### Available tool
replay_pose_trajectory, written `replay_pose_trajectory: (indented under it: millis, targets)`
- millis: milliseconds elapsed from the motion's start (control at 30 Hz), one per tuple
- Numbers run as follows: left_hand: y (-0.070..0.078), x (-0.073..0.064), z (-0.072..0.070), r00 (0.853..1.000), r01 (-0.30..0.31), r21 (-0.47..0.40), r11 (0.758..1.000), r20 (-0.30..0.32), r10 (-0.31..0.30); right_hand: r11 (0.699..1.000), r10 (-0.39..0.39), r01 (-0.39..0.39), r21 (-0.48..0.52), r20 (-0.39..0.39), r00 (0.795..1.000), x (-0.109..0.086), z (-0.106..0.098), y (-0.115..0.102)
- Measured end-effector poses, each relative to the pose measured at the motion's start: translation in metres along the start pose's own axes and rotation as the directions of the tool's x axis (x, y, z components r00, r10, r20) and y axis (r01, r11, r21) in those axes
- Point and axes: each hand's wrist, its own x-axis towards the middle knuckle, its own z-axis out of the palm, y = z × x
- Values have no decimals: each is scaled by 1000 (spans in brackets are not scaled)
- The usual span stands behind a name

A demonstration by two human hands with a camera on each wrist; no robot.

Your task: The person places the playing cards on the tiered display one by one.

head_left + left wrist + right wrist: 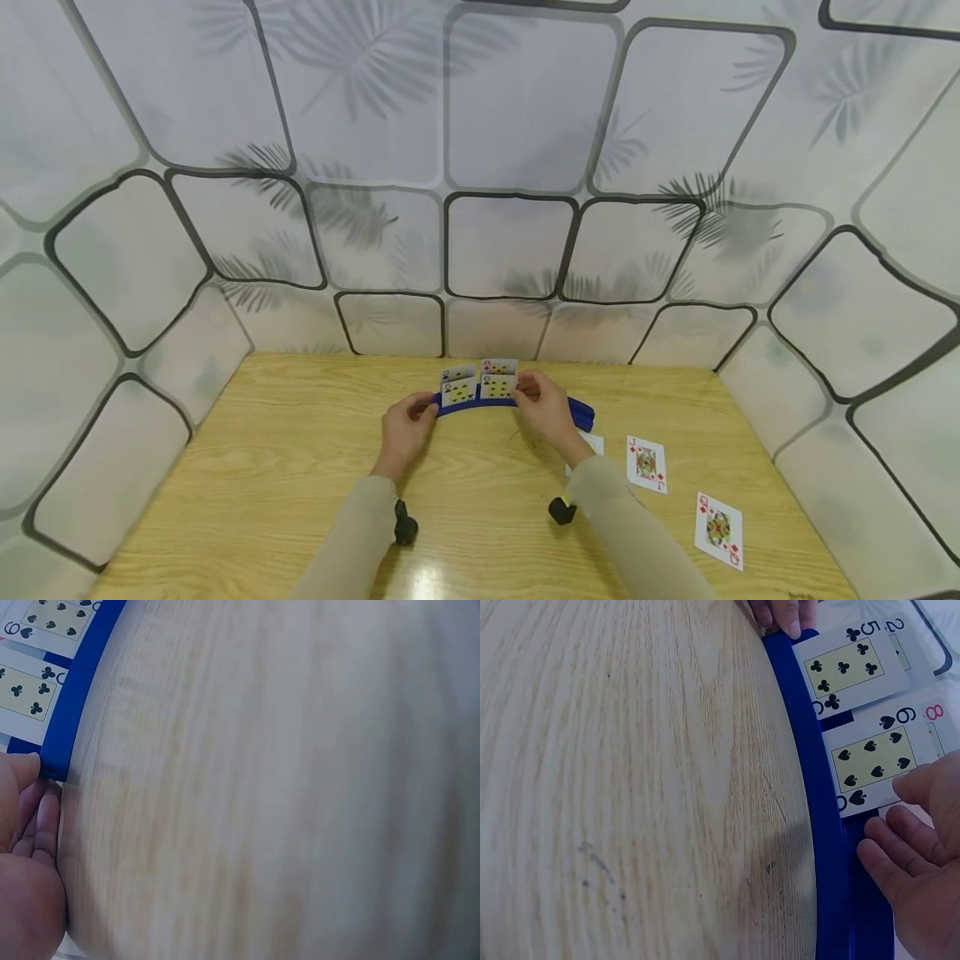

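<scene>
The blue card holder [581, 414] stands at the far side of the counter [300, 467], its long axis running left to right, both ends bending toward the near side; the left hand [405, 429] has its fingers pinching the holder's left end; the right hand [546, 410] is the nearer one to the six of spades [497, 386], which lies just left of its fingers, and these appear to pinch the card's right edge; the five of clubs [458, 392] stands beside it on the left; a red eight [499, 365] rises behind the six, on the far side; the holder's bare stretch extends right, past the right hand.
</scene>
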Motion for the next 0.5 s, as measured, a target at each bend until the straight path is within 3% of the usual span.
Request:
replay_pose_trajectory:
  millis: [500]
  targets:
    - [-1, 1, 1, 1000, 6, 19, 1000, -5, -6, 999, 5, -5, -36, -2, 1000, -16, -24, 10]
